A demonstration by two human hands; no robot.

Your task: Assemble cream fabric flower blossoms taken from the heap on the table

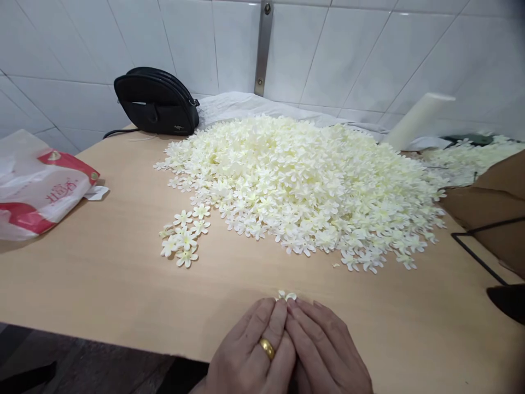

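Note:
Both hands meet at the near side of the table, fingertips pressed together around a small cream artificial flower (291,296). Only a few of its petals show past the fingers. My left hand (258,347) wears a gold ring and is closed on the flower. Beside it, my right hand (328,345) is closed too, its fingertips against the same flower. What lies under the palms is hidden. Beyond the hands spreads a large heap of loose cream flowers (295,175). A small cluster of flowers (184,238) lies apart, left of the heap.
A black bag (158,104) stands against the tiled wall (188,33). At the left lies a red-and-white plastic bag (45,189). A white roll (418,120) leans behind the heap. Brown cardboard (488,202) and a black metal rod (479,260) border the wooden table (123,284) at right.

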